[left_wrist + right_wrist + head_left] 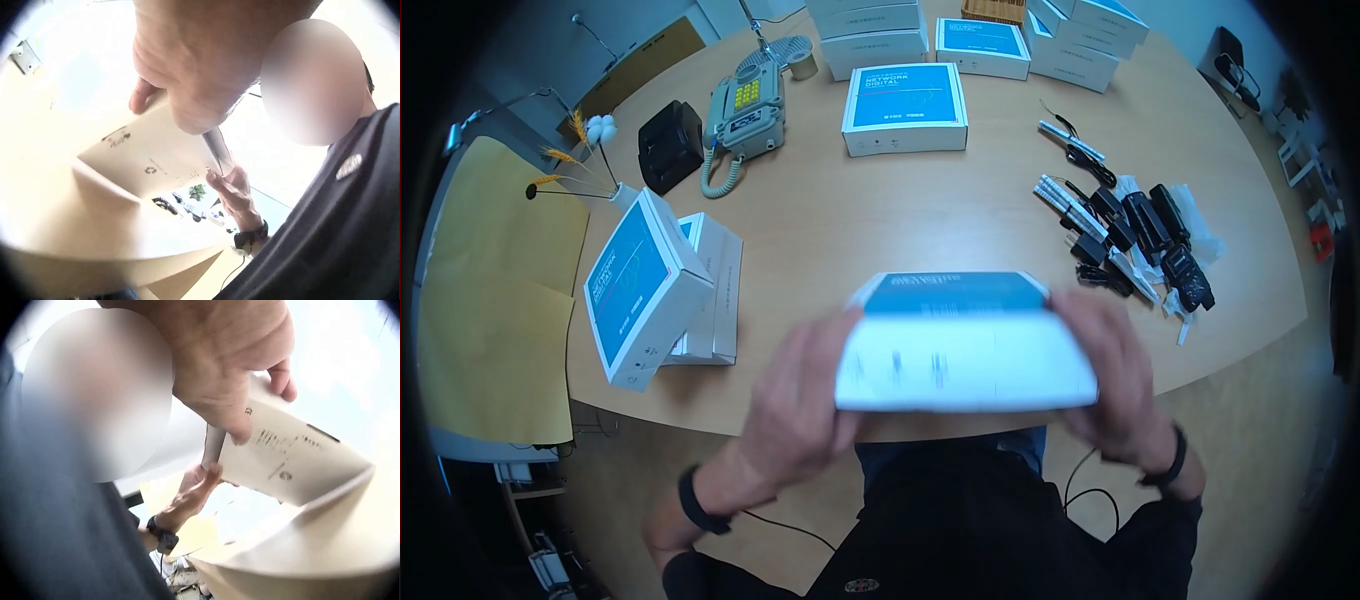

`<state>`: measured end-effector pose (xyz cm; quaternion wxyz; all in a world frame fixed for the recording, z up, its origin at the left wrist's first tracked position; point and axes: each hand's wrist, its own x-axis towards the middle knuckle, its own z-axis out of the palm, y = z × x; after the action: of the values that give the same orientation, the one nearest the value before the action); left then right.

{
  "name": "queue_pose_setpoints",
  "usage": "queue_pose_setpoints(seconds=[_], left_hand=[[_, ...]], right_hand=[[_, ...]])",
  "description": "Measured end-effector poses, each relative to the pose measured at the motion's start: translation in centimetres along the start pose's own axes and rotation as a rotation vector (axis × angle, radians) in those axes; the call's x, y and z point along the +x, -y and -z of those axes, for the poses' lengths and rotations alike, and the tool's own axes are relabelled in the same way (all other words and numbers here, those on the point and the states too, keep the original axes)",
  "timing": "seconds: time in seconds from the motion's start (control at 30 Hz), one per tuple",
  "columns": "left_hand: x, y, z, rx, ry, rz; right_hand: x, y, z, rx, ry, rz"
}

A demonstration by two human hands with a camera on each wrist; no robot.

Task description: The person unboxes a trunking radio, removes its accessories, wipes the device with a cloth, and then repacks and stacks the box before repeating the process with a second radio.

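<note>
Both hands hold a white cardboard box [965,365] with a blue label, over the front edge of the table. My left hand [800,390] grips its left end; my right hand [1108,365] grips the right end. The box is tilted, one white side turned towards me and blurred in the head view. From the left wrist, the box's printed white underside [156,153] shows beneath the left hand [194,69]. In the right wrist view, the thumb of the right hand [225,359] lies along the box edge near more print [275,447].
Two similar boxes [645,290] lean together at the left. Another box [905,110] lies ahead, with stacked boxes [875,40] behind it. A grey telephone [745,110] and a black holder [670,147] stand back left. Black adapters and cables [1140,225] lie heaped at the right.
</note>
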<state>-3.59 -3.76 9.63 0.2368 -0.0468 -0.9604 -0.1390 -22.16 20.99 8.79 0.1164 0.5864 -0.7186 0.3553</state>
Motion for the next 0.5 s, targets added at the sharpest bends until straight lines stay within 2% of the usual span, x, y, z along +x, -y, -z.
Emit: queue_pose_setpoints(seconds=[0.07, 0.13, 0.2, 0.23, 0.27, 0.33, 0.37, 0.4, 0.47, 0.5], left_hand=[[2.8, 1.1, 1.0, -0.047, 0.049, 0.074], [5.1, 2.7, 1.5, -0.026, 0.06, 0.038], [6.8, 3.8, 2.0, -0.102, 0.204, 0.236], [7.7, 3.9, 2.6, -0.135, 0.287, 0.333], [8.5, 3.9, 3.0, -0.138, 0.283, 0.321], [9.9, 4.2, 3.8, -0.087, 0.453, 0.439], [10.4, 4.7, 4.1, -0.126, 0.459, 0.419], [10.9, 4.6, 4.3, -0.123, 0.464, 0.42], [11.7, 4.1, 5.0, 0.08, 0.559, 0.415], [10.5, 6.0, 4.3, 0.068, 0.421, 0.178]], right_hand=[[3.2, -1.3, 1.1, 0.018, 0.136, -0.048], [5.3, -2.9, 0.9, 0.044, 0.159, -0.101], [6.6, -3.5, 1.6, 0.218, 0.236, -0.273], [6.8, -4.2, 1.6, 0.198, 0.227, -0.218], [7.1, -4.9, 1.9, 0.187, 0.221, -0.221], [8.0, -5.9, 2.3, 0.127, 0.293, -0.199], [8.5, -5.7, 2.2, -0.046, 0.192, -0.032], [8.8, -5.1, 2.4, -0.04, 0.191, -0.035], [10.1, -3.3, 3.4, -0.292, 0.45, -0.261], [9.7, -4.0, 3.0, -0.353, 0.378, -0.15]])
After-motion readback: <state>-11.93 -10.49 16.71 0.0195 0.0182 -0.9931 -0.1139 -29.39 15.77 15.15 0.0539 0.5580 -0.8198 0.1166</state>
